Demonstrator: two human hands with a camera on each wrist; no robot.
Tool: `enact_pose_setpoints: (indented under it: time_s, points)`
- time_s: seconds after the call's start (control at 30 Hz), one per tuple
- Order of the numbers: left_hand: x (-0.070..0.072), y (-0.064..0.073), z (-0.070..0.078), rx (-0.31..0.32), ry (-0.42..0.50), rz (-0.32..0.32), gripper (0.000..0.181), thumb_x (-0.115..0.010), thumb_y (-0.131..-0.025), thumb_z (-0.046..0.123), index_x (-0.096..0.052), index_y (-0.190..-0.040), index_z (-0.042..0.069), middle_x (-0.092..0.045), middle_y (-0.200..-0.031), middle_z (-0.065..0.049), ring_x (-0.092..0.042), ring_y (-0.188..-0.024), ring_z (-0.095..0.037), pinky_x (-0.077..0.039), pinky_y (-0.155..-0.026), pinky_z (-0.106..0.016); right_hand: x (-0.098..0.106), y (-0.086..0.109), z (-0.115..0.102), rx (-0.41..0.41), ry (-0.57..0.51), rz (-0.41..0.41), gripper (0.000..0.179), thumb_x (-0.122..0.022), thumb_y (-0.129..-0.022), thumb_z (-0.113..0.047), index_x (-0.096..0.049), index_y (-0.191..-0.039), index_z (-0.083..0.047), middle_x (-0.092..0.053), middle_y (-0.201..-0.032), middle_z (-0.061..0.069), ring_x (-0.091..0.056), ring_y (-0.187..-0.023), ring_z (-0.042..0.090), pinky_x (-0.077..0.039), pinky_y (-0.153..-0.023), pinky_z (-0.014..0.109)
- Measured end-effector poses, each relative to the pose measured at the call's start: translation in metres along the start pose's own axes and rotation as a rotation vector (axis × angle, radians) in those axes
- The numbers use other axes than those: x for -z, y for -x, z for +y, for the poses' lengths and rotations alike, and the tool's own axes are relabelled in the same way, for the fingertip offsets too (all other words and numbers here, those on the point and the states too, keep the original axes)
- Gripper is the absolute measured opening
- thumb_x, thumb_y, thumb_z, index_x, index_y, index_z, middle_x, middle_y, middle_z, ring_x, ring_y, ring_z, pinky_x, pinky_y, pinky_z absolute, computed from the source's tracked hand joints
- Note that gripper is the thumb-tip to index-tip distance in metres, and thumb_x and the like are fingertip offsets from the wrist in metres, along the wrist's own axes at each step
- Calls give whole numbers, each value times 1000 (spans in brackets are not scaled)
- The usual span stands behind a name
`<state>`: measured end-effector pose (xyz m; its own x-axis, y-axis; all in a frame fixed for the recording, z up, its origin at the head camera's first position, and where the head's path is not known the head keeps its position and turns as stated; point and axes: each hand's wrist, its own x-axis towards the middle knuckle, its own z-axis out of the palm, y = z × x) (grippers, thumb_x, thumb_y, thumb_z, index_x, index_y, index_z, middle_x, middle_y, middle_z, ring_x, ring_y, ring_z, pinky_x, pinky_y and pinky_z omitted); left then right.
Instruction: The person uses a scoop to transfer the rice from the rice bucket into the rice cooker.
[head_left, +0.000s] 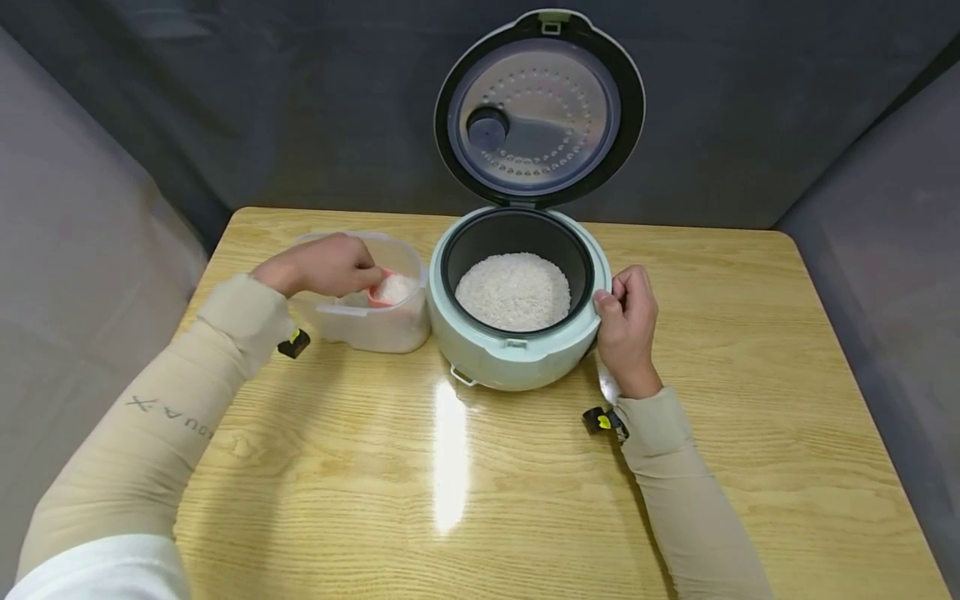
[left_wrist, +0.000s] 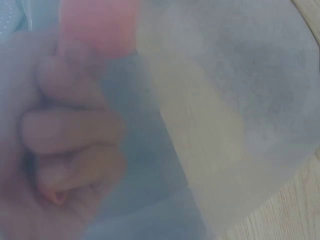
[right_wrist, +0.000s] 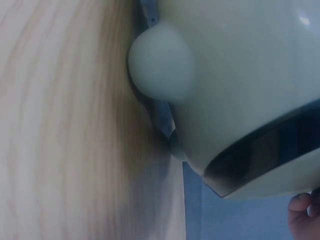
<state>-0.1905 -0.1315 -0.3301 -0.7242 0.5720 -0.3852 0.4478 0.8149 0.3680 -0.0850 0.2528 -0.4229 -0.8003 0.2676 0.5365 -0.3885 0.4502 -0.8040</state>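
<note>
My left hand [head_left: 333,265] reaches into a translucent plastic bin [head_left: 382,337] and grips a red scoop [head_left: 377,294]. White rice [head_left: 396,288] shows at the scoop. Through the bin's hazy wall, the left wrist view shows curled fingers [left_wrist: 70,130] around the handle, with the red scoop [left_wrist: 100,27] above them. Right beside the bin stands a pale green rice cooker [head_left: 517,367], its lid [head_left: 540,117] raised and a heap of rice [head_left: 513,292] in its dark pot. My right hand [head_left: 630,329] holds the cooker's right side, thumb at the rim.
A wooden table [head_left: 525,500] carries everything. Beside my right wrist lies a shiny, pale, narrow object [head_left: 607,383], partly hidden. A small wire-like latch [head_left: 462,377] juts from the cooker's lower front. Dark cloth [head_left: 337,108] hangs behind the table.
</note>
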Motion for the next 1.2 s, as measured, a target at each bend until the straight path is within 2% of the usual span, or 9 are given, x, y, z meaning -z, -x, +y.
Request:
enact_pose_setpoints:
  time_s: [0.17, 0.43, 0.77, 1.2]
  points:
    - [2, 3, -1, 20, 23, 7, 41, -51, -99, 26, -56, -60, 18, -35, -57, 6, -31, -53, -12, -31, -56, -28, 1, 0, 0, -4, 1, -1, 30, -49, -79, -25, -37, -79, 3, -32, -77, -9, -30, -66, 5, -22, -64, 25]
    - [7, 6, -3, 33, 71, 10, 39, -51, -101, 27, -68, -69, 12, -38, -58, 5, -35, -53, -13, -33, -55, -28, 0, 0, 2, -4, 5, 3, 31, -50, -79, -26, -37, -78, 3, -32, -77, -9, -30, -67, 5, -22, -64, 25]
    - [10, 11, -3, 33, 75, 53, 40, -53, -100, 27, -63, -63, 15, -35, -57, 6, -31, -53, -12, -31, -55, -28, 0, 0, 2, -10, 8, -6, 31, -49, -80, -26, -37, -79, 2, -32, -77, -10, -29, -66, 6, -22, -64, 25]
    - [17, 22, -2, 44, 142, 85, 42, -53, -101, 27, -61, -60, 16, -32, -54, 8, -27, -50, -11, -30, -53, -29, 1, 0, -1, -10, 9, -4, 28, -48, -80, -24, -38, -79, 2, -32, -78, -9, -30, -67, 7, -23, -64, 25]
